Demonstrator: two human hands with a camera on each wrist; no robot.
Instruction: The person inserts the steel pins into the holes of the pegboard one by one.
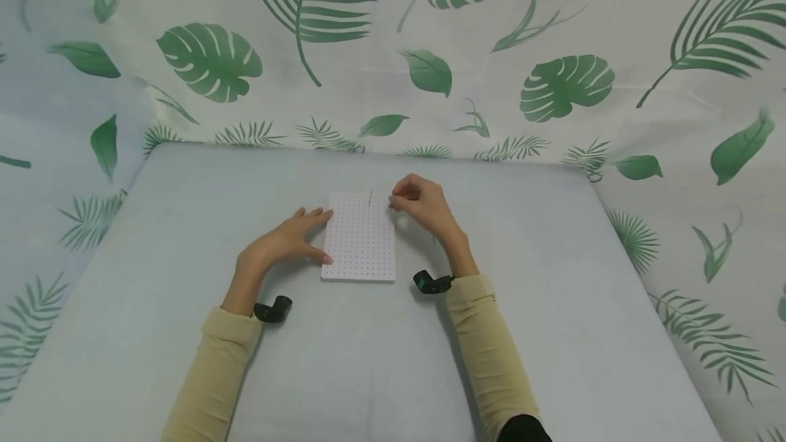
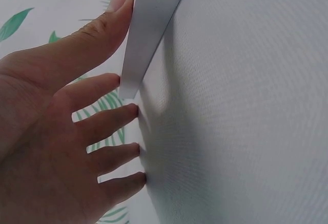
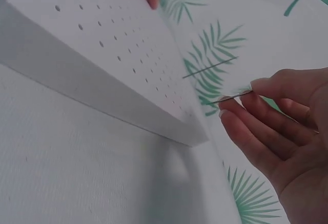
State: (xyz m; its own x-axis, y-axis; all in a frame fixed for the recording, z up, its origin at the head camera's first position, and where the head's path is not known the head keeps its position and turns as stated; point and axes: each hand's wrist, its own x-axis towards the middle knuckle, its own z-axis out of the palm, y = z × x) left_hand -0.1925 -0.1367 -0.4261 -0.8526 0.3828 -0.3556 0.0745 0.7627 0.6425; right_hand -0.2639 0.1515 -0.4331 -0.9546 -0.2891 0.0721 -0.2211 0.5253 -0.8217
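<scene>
A white board with rows of small holes (image 1: 359, 241) lies flat on the table. One thin dark pin (image 3: 210, 68) stands upright near its far end. My left hand (image 1: 285, 237) touches the board's left side, its fingers spread and fairly straight; in the left wrist view the thumb (image 2: 97, 32) rests at the board's edge. Over the far right corner is my right hand (image 1: 426, 207). Between its thumb and fingertips it pinches a second thin pin (image 3: 230, 98), whose free end points toward the board. Whether that end touches a hole cannot be told.
The table (image 1: 307, 374) has a plain white cover. Behind and beside it hangs a white cloth with green leaf prints (image 1: 430, 74). A small black wrist camera (image 1: 273, 310) sits on the left wrist, another (image 1: 432, 283) on the right.
</scene>
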